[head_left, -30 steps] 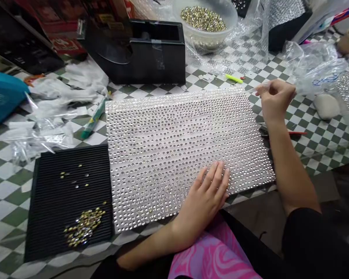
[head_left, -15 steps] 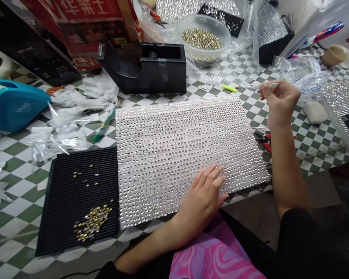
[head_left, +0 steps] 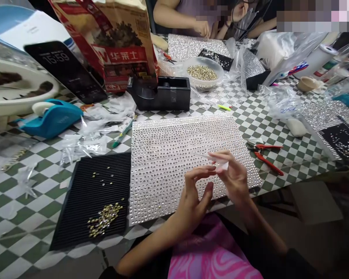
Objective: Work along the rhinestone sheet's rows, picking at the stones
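A large sheet covered in rows of rhinestones (head_left: 174, 151) lies flat on the checked table in front of me. Both my hands are raised together just above its near edge. My right hand (head_left: 234, 176) pinches a thin clear strip of tape or film (head_left: 213, 158) between thumb and fingers. My left hand (head_left: 193, 190) is curled beside it, with thumb and forefinger closing toward the strip's end. A black ridged tray (head_left: 75, 217) with a small heap of gold studs (head_left: 104, 219) sits to the left of the sheet.
Red-handled pliers (head_left: 266, 155) lie right of the sheet. Behind it stand a black tape dispenser (head_left: 163, 93), a bowl of gold studs (head_left: 203, 73), a blue tape dispenser (head_left: 54, 118), a phone (head_left: 65, 71) and a printed bag (head_left: 113, 38). Other people's hands work at the far end.
My right hand came down from the sheet's far right corner to its near edge with the strip. My left hand lifted off the sheet and met it. The view tilted up.
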### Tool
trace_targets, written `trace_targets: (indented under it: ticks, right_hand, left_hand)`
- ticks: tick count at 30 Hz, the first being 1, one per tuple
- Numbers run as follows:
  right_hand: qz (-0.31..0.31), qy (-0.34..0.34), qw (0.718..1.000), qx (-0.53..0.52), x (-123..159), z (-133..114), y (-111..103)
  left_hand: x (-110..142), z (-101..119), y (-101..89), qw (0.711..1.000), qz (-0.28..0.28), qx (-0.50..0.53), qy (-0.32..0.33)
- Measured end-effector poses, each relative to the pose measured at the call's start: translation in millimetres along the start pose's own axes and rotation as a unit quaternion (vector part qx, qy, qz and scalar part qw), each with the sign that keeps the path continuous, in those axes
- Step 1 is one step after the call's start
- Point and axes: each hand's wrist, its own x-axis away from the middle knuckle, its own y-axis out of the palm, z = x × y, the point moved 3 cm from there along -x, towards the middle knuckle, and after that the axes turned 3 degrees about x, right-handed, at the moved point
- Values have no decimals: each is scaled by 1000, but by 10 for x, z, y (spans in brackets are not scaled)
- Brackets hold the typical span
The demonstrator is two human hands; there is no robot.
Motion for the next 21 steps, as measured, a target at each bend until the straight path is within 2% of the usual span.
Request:
trace_targets:
  ticks: [3,8,12,17,21]
  right_hand:
    - [34,16,999,-22,222,76,160]
    - [76,54,993,-68,413,145,259]
    - [53,22,998,-22,498,177,269]
    - [11,19,999,25,543,189,260]
    - [30,-23,998,43,518,73,170]
  left_hand:
    - [10,-7,-3,998,-1,53,20]
    - [39,-6,6,998,-14,51,20]
    - [71,2,-17,998,-1,52,22]
    - [99,-18,-108,998,27,57,7]
    - [86,-38,-190,997,48,66,-14]
